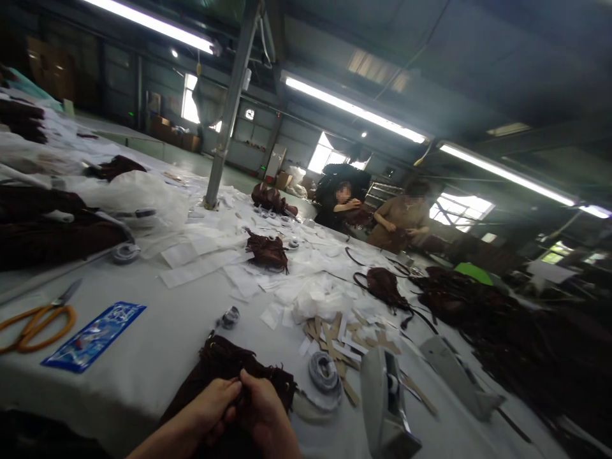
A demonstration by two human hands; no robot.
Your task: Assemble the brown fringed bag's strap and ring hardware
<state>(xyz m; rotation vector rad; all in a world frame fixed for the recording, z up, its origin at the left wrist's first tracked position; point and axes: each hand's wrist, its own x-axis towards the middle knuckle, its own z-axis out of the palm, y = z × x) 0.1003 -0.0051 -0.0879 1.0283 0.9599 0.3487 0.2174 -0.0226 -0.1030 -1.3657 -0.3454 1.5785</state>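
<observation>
A dark brown fringed bag (229,350) lies at the front edge of the table, with small metal eyelets near its top corners. Over its middle, my left hand (213,405) and my right hand (262,405) meet, thumbs close together and fingers curled. Both pinch the bag's dark material between them. Whether a smaller part sits in the fingers is hidden. Just right of the bag is a roll of grey tape (323,371). A small clear roll (230,317) lies beyond its top edge.
Orange-handled scissors (41,322) and a blue packet (95,335) lie left. Tape dispensers (385,401), cardboard strips (335,341) and white paper scraps (205,255) are to the right and ahead. More brown bags (268,250) lie farther off. A metal post (229,108) rises from the table. Two people work beyond.
</observation>
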